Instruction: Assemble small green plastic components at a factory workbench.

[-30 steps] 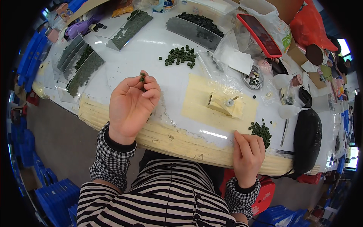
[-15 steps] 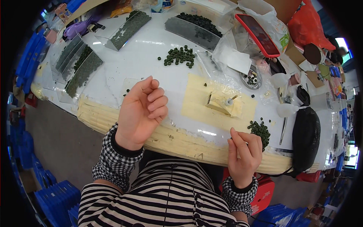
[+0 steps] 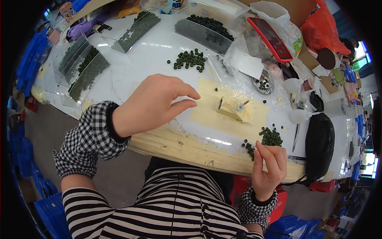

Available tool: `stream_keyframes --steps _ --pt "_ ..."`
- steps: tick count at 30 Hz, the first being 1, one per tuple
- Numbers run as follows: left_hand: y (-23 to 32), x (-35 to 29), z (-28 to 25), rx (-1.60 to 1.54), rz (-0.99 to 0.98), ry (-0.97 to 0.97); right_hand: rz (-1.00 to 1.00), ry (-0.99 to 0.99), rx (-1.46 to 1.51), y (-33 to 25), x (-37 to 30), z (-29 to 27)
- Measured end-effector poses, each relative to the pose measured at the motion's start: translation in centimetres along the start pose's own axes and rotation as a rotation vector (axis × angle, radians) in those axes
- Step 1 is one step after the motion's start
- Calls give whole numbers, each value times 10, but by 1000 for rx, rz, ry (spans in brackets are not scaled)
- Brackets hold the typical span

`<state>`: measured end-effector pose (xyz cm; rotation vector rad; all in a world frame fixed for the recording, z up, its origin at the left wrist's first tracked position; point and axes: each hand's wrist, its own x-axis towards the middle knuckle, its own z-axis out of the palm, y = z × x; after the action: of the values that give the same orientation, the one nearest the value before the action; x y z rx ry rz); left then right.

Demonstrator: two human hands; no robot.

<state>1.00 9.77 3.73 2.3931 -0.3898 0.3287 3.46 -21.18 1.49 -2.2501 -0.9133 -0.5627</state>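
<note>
My left hand (image 3: 153, 103) hovers over the table's front part, thumb and index finger apart, with nothing visible between them. My right hand (image 3: 270, 167) is at the front edge with thumb and fingertips pinched together; anything in them is too small to make out. Just beyond it lies a pile of small dark green round pieces (image 3: 272, 137), and a few more lie beside the fingertips. Between the hands, a yellow-covered block (image 3: 232, 109) with an upright pin rests on a yellow sheet (image 3: 207, 124). Farther back is a second group of green pieces (image 3: 191, 59).
Clear trays of green pieces stand at the left (image 3: 89, 73), back left (image 3: 137, 34) and back (image 3: 203, 35). A red-cased phone (image 3: 270, 39) leans at the back right. A black bag (image 3: 320, 143) lies at the right edge, near white squeeze bottles (image 3: 299, 116).
My left hand has turned from palm up to back up, its fingers now pointing right toward the block. My right hand has shifted slightly right and down; more green pieces show beside it.
</note>
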Motion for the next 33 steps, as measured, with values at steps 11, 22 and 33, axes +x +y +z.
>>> stream_keyframes --steps 11,22,33 --pt "-30 74 47 432 99 -288 30 16 13 1 -11 -4" --pt "-39 62 36 263 60 -210 -161 -154 -56 39 75 -33" --pt "-14 42 5 -401 -367 -144 -389 -633 -110 79 157 31"
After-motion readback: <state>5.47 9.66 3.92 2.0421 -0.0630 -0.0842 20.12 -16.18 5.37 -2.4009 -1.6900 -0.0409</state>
